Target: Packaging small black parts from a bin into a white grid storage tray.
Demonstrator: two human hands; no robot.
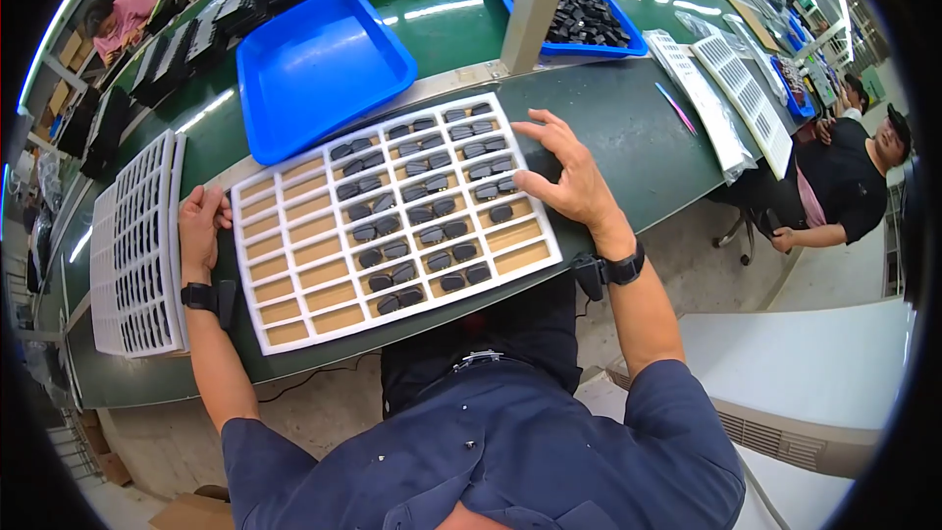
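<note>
A white divided tray point(306, 294) with a tan base lies at the table's front edge. Small dark pieces point(440, 233), rounded and paired in most filled cells, sit in its middle and right columns; the two left columns hold none. Beside the tray's left edge is my left hand point(203, 223), its fingers curled closed; whatever they may hold is hidden. Over the upper right edge reaches my right hand point(577, 177), fingers spread and nothing between them. Its thumb tip is by the rightmost column, where one cell has a single piece.
Behind the tray stands a blue bin point(324, 69); another blue bin point(589, 15) is full of black parts. A metal post point(535, 10) rises between them. Filled white trays point(137, 245) lean at left. Tweezers point(675, 106) and more trays point(746, 98) lie right. Co-workers are at both sides.
</note>
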